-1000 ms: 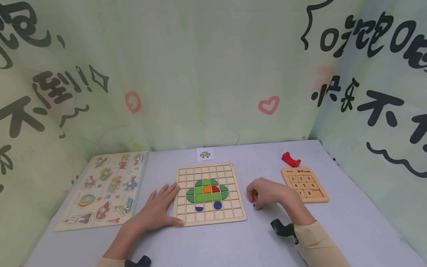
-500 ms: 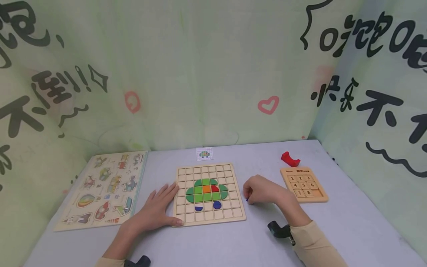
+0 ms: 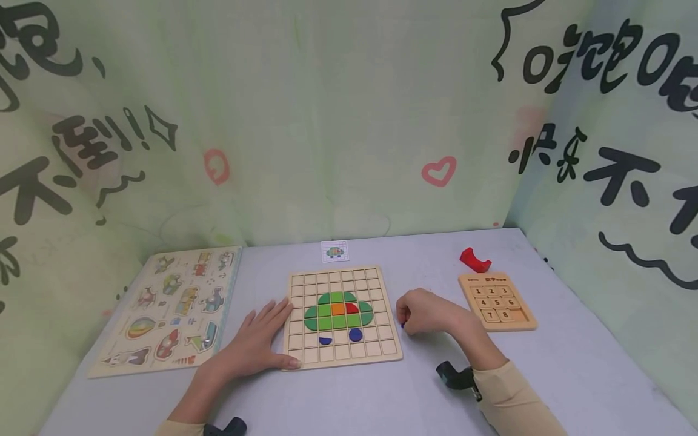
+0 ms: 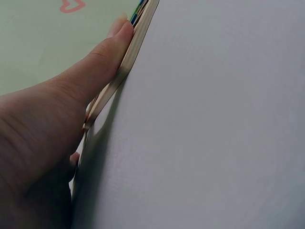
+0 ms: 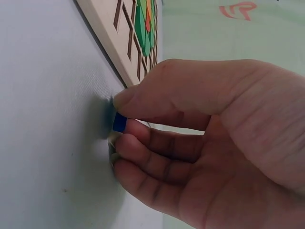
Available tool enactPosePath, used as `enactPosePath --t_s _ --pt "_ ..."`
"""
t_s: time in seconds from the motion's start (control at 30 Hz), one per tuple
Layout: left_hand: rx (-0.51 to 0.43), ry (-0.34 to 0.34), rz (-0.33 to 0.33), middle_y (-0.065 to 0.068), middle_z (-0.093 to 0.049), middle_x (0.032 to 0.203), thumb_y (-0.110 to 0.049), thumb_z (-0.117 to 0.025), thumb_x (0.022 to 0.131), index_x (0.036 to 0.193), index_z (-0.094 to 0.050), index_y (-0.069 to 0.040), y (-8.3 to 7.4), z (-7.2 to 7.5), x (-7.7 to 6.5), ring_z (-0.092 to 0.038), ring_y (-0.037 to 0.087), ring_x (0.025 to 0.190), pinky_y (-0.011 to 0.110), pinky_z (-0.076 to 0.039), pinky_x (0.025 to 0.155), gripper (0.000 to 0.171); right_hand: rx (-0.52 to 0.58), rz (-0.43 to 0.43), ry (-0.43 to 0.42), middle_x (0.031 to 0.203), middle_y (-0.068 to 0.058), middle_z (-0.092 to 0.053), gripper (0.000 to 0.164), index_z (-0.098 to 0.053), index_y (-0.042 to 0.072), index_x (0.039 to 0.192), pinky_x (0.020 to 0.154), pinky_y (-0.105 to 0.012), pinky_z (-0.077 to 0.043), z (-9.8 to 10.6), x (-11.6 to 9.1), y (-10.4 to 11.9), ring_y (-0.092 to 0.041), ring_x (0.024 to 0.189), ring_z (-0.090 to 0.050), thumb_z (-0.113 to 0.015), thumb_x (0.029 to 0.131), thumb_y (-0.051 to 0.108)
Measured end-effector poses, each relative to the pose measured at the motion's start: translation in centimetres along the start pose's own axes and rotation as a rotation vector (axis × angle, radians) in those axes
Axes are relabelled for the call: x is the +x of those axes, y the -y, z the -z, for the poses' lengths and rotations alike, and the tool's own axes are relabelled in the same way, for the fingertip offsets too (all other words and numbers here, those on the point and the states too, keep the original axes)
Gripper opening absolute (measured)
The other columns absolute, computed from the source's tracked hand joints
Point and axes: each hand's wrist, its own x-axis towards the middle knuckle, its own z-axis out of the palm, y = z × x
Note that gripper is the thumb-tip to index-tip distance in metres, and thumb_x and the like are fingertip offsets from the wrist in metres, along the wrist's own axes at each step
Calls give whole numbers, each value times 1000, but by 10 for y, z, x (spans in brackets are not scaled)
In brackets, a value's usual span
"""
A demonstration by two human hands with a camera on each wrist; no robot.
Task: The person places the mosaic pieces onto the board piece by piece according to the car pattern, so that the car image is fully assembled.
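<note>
My right hand (image 3: 431,313), just right of the wooden grid board (image 3: 382,348), pinches a small blue piece (image 5: 120,122) between thumb and fingers. It is close over the white table; most of the piece is hidden in the head view. My left hand (image 3: 253,345) rests at the board's left side with its fingers spread, the thumb (image 4: 107,55) lying on the near left corner. Green pieces (image 3: 324,321), an orange square (image 3: 338,309) and a red piece (image 3: 352,308) form a rounded shape on the grid. Below them sit a blue half-circle (image 3: 325,341) and a blue round (image 3: 355,335).
Behind the board lies a small printed card (image 3: 335,251) with a similar pattern. A large picture puzzle board (image 3: 163,309) is at the left. On the right are a wooden number puzzle (image 3: 498,303) and a red curved block (image 3: 475,260). A printed curtain (image 3: 338,121) closes the back.
My right hand has moved slightly left toward the board with the small blue piece, then stayed almost still. The left hand and the board have not moved.
</note>
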Motion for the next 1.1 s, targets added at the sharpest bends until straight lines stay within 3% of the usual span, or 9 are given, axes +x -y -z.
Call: enactPosePath --t_s 0.33,0.57,0.83,1.1 --pt "3 -12 -8 5 -20 167 -82 -69 63 159 -24 -16 1 -2 2 -13 36 155 68 -10 121 125 -12 7 -29 70 -1 -57 16 -66 15 77 60 -28 -43 0 -1 6 -16 69 -54 -70 81 0" --pt "1 -7 -5 3 -19 168 -82 -69 63 159 -23 -16 2 -3 2 -12 36 156 67 -9 121 125 29 110 -52 75 1 -58 13 -66 11 80 62 -26 -45 -1 0 18 -15 75 -54 -70 83 -2" --pt "6 -15 -7 4 -20 168 -82 -69 63 159 -24 -16 2 -3 3 -13 36 155 67 -9 121 125 78 186 -73 83 4 -63 14 -70 14 85 68 -26 -51 -8 4 27 -15 82 -56 -70 86 0" --pt "3 -7 -1 4 -20 167 -81 -70 64 159 -24 -15 1 -1 1 -13 37 155 68 -9 121 124 105 264 -99 82 7 -64 13 -70 15 84 71 -25 -51 -15 10 38 -13 79 -57 -69 89 3"
